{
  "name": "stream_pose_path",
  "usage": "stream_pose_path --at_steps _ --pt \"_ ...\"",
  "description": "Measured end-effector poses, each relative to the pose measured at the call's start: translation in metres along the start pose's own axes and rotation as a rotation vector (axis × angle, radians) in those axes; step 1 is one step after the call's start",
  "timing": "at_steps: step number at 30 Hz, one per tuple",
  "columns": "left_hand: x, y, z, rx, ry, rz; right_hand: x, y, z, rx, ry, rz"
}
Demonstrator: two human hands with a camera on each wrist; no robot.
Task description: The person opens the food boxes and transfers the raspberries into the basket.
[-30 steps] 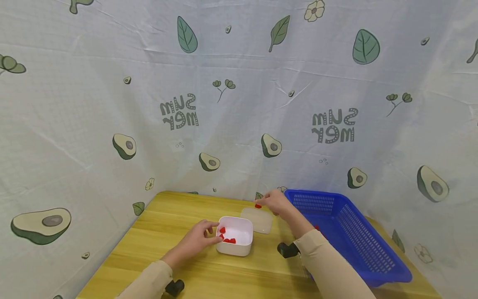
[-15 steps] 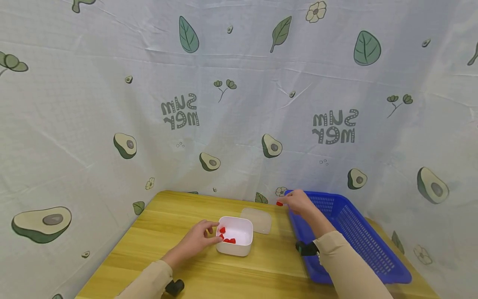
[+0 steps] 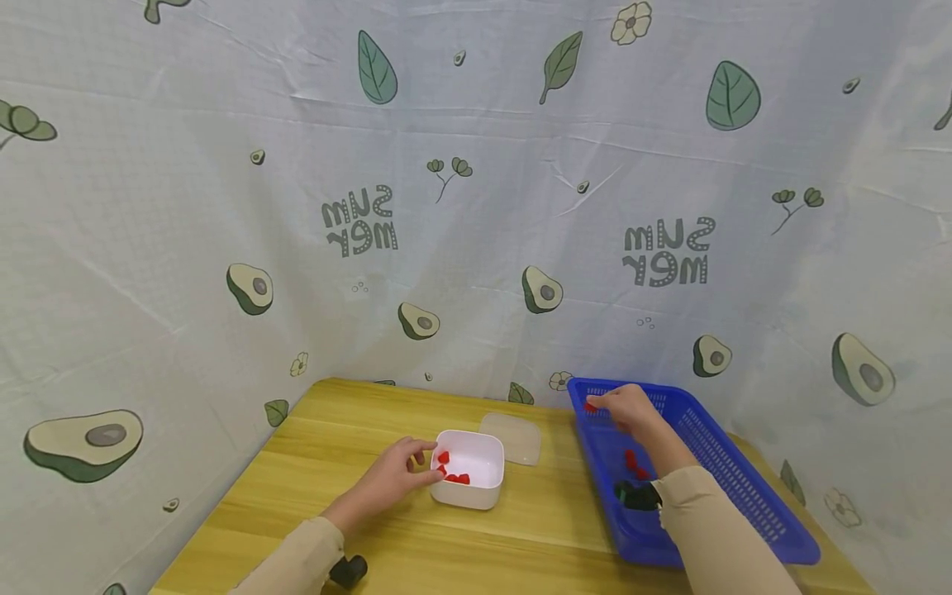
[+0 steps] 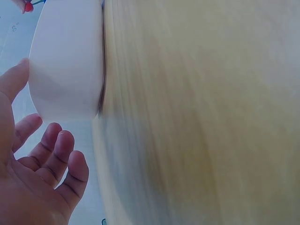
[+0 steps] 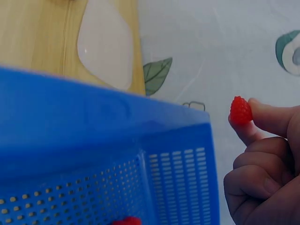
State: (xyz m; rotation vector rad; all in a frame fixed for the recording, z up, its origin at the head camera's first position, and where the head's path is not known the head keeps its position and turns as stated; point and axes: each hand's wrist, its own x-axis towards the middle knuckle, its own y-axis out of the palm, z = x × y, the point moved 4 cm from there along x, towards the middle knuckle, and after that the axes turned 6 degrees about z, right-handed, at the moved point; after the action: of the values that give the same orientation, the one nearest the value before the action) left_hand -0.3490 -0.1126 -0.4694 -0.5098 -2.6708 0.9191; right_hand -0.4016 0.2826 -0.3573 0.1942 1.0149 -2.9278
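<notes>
A red raspberry [image 5: 241,110] is pinched between the thumb and forefinger of my right hand [image 3: 630,406], over the far left part of the blue basket [image 3: 604,479]. The other fingers of that hand are curled in, as the right wrist view shows. My left hand [image 3: 397,473] rests at the left side of a white box [image 3: 467,497], its thumb and forefinger touching near the rim, the remaining fingers loosely bent. Inside the box lie several raspberries [image 3: 444,458], grouped along its left and front walls. More raspberries [image 3: 631,459] lie in the basket, partly hidden by the right wrist.
Behind the box, a pale translucent lid [image 3: 513,436] lies flat on the wooden table [image 3: 357,413]. A white printed curtain [image 3: 476,248] hangs right behind the table. The basket's raised walls stand along the table's right side.
My right hand has carried the raspberry rightward, from above the lid to over the basket. Raspberries in the basket now show more. The left hand and box have stayed put.
</notes>
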Motion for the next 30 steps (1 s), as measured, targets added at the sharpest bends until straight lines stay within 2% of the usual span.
stream_pose_path --at_steps 10,22,30 --pt "-0.001 0.000 0.000 -0.001 -0.006 -0.002 -0.005 -0.013 -0.033 0.018 0.101 -0.059" --pt "0.001 0.002 0.003 0.009 -0.010 -0.008 -0.008 -0.020 -0.058 0.002 0.140 -0.040" --pt "0.000 0.001 0.001 0.003 -0.011 -0.005 -0.010 -0.024 -0.070 0.007 0.175 -0.043"
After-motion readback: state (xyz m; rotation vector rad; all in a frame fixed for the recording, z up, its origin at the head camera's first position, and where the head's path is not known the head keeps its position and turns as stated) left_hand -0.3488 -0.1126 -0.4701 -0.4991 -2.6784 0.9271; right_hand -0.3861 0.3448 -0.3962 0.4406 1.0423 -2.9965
